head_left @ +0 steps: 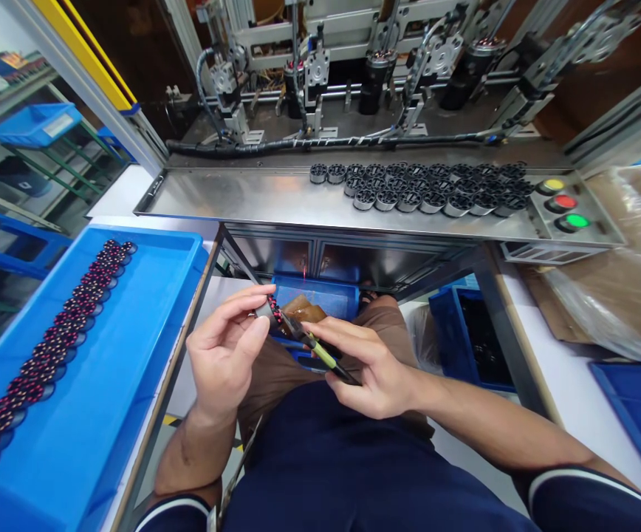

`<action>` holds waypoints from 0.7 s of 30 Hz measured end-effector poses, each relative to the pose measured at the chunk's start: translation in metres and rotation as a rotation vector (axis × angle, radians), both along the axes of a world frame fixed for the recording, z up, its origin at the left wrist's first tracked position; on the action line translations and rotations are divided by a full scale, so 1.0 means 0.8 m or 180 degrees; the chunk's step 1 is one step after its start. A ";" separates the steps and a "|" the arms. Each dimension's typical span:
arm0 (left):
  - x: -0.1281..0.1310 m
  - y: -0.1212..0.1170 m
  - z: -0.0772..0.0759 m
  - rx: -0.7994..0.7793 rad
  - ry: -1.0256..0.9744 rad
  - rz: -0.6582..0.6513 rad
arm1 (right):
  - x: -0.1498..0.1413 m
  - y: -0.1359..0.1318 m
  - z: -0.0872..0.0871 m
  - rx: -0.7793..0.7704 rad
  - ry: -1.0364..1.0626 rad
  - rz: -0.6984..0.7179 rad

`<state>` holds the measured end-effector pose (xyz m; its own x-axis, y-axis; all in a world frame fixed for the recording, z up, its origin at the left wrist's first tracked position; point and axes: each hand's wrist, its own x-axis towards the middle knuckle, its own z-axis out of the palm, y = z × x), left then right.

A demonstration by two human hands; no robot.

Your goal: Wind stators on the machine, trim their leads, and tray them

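Observation:
Between the fingertips and thumb of my left hand (229, 343) is a small round motor part (266, 313), grey on its side with red and black bits on its face. My right hand (373, 363) is closed around pliers or cutters (325, 355) with green and black handles. Their jaws point up and left and meet the face of the part; whether they touch it I cannot tell. Both hands are above my lap. On the left, a blue tray (148, 295) holds rows of similar parts (57, 343) with red and black faces.
A metal ledge (243, 193) ahead carries rows of black and silver round parts (409, 188). At its right end are yellow, red and green buttons (565, 203). Machine fixtures (379, 74) stand behind. A blue bin (348, 295) lies below, and plastic-covered cardboard (619, 273) is at right.

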<state>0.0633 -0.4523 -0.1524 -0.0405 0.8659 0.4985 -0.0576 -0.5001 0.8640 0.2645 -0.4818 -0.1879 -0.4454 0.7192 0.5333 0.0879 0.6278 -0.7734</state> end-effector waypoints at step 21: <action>-0.002 -0.005 -0.003 -0.0045 0.0045 -0.0072 | -0.001 0.002 0.002 0.0132 -0.0111 -0.0252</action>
